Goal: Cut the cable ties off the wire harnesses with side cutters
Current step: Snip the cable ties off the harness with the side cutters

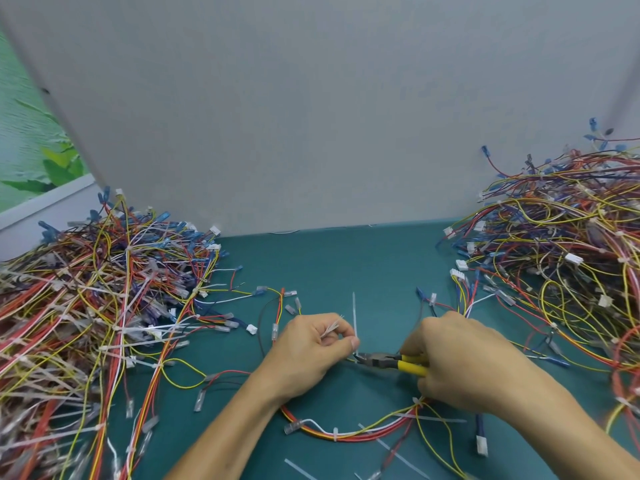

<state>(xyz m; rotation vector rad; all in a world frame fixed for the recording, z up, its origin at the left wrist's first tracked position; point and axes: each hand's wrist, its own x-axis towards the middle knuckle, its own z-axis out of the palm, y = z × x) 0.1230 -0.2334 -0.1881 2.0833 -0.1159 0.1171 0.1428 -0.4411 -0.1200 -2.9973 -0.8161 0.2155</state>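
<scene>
Cutters [382,361], yellow-handled, in right hand [460,358] grip, left hand [311,348] pinching slim white cable tie [354,317]

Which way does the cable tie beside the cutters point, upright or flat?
Upright: the cable tie rises straight past the thumb of the left hand, with the cutters at its base.

Teal table [329,265] holds left pile [104,289], right pile [561,254], loose harness [363,435], cut ties [298,468].

Your head camera looks forward and down, close above your fingers [313,325], the wall panel [311,116] rising beyond them.
</scene>
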